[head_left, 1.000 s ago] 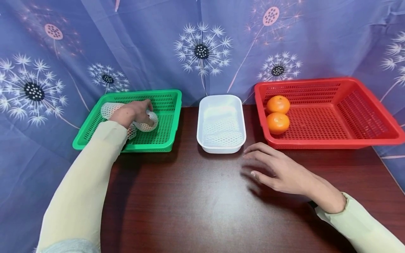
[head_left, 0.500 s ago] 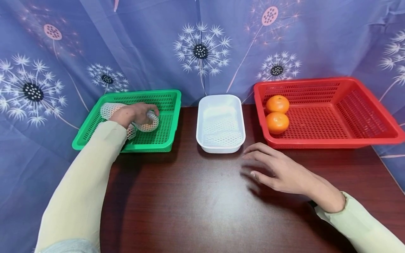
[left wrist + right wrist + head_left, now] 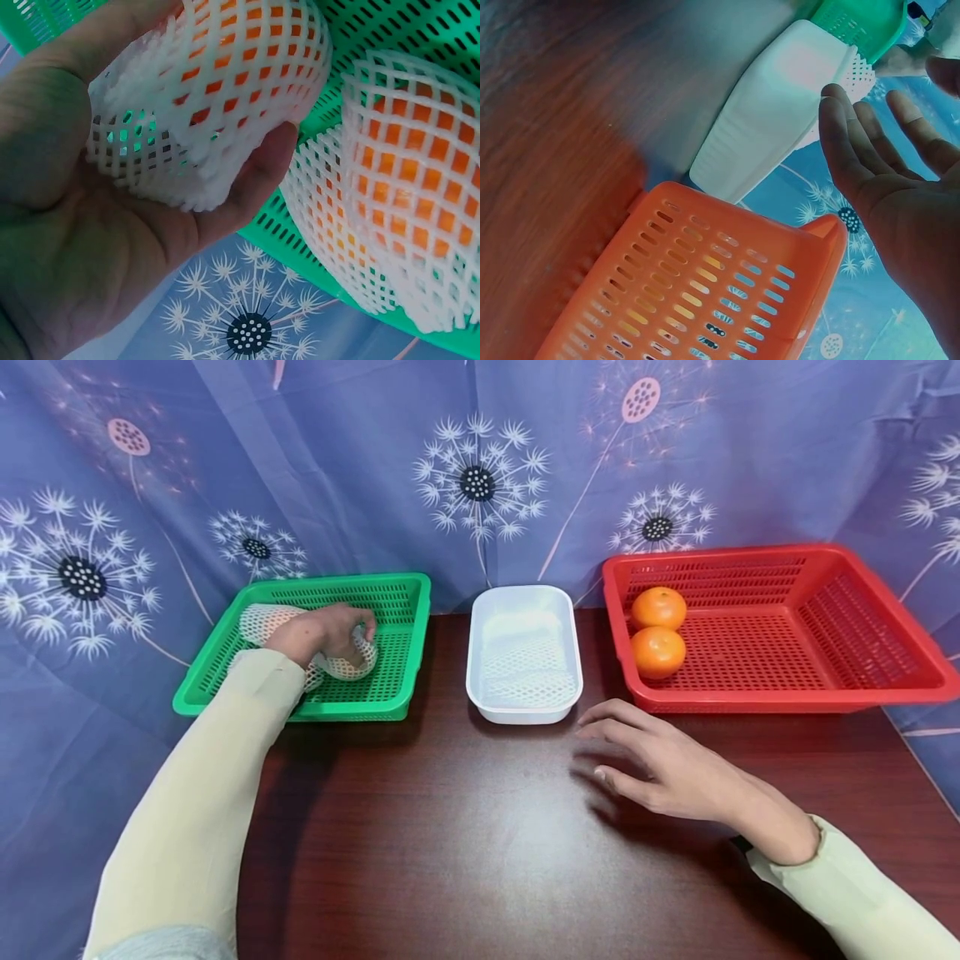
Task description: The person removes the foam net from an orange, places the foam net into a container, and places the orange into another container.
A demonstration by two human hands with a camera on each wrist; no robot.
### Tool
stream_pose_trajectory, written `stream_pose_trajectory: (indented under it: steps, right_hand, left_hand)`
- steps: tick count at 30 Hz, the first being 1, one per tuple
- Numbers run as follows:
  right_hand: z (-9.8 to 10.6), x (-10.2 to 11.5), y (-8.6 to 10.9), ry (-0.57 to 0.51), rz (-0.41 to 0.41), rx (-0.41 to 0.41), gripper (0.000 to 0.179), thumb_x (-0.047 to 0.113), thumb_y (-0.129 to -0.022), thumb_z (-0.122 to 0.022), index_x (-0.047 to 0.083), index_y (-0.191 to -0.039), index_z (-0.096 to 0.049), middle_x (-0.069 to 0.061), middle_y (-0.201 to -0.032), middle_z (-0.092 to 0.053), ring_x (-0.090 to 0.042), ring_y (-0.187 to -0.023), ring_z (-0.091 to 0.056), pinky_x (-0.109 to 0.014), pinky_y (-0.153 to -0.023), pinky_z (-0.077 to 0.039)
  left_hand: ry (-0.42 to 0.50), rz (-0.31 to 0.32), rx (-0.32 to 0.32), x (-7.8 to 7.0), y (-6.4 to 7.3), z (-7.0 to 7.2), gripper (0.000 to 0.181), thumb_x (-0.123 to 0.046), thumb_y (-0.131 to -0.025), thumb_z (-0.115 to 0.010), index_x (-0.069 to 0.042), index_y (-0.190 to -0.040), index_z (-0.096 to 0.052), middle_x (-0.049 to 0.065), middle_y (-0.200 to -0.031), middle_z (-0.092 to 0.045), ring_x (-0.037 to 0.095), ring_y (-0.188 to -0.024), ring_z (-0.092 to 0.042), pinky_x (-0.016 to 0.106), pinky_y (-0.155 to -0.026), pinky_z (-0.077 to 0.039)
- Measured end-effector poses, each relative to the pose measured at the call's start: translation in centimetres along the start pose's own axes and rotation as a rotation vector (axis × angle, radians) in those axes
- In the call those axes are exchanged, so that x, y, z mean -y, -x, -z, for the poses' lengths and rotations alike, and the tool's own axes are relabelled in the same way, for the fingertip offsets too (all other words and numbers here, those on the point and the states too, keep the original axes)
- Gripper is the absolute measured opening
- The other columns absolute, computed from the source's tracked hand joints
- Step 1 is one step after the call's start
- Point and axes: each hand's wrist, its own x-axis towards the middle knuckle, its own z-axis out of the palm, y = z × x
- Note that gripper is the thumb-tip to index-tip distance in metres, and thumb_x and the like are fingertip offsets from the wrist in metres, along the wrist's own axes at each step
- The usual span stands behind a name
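Note:
In the green basket (image 3: 367,708), my left hand (image 3: 318,633) grips an orange (image 3: 259,45) sleeved in a white foam net. Its thumb lies along one side of the net and its fingers curl round the other, as the left wrist view shows. A loose end of the net (image 3: 172,161) hangs over the palm. Beside it lie more netted oranges (image 3: 412,180), partly hidden by the hand and sleeve in the head view. My right hand (image 3: 667,768) hovers over the table, fingers loosely spread and holding nothing, near the white tray (image 3: 525,716).
Inside the white tray lie white foam nets (image 3: 528,677). To the right stands a red basket (image 3: 795,697), with two bare oranges (image 3: 658,652) at its left end. A blue dandelion-print cloth (image 3: 360,468) hangs behind the brown table (image 3: 450,843).
My left fingers have shifted slightly around the netted orange, which stays in the green basket. My right hand has kept its place.

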Motion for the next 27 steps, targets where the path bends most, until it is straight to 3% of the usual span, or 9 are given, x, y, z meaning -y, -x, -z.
stream_pose_trajectory:
  steps: [7,16,27]
  right_hand:
    - [0.0,-0.1,-0.1,-0.001,0.004,0.002,0.039,0.020,-0.095,-0.078,0.024,-0.131,-0.066,0.008,-0.138,-0.057,-0.006,-0.126,-0.055,-0.017,-0.110,-0.037]
    - [0.1,0.0,-0.1,-0.004,-0.001,0.006,0.039,0.019,-0.095,-0.078,0.025,-0.131,-0.066,0.006,-0.137,-0.058,-0.005,-0.126,-0.055,-0.018,-0.108,-0.038]
    - [0.1,0.0,-0.1,-0.009,-0.003,0.011,0.037,0.020,-0.096,-0.077,0.025,-0.131,-0.066,0.005,-0.136,-0.059,-0.005,-0.126,-0.055,-0.018,-0.108,-0.038]
  left_hand:
    - [0.022,0.013,0.008,0.2,0.1,-0.2,0.039,-0.017,-0.093,-0.080,-0.014,-0.122,-0.053,0.025,-0.142,-0.043,0.033,-0.102,-0.054,0.043,-0.072,-0.058]
    - [0.019,-0.019,-0.060,0.5,0.4,-0.1,0.042,-0.026,-0.097,-0.078,-0.014,-0.126,-0.050,0.023,-0.136,-0.048,0.036,-0.106,-0.049,0.051,-0.082,-0.044]
    - [0.124,-0.054,-0.160,0.5,1.3,-0.9,0.051,-0.027,-0.092,-0.079,-0.012,-0.127,-0.046,0.019,-0.132,-0.042,0.036,-0.105,-0.047,0.053,-0.087,-0.042]
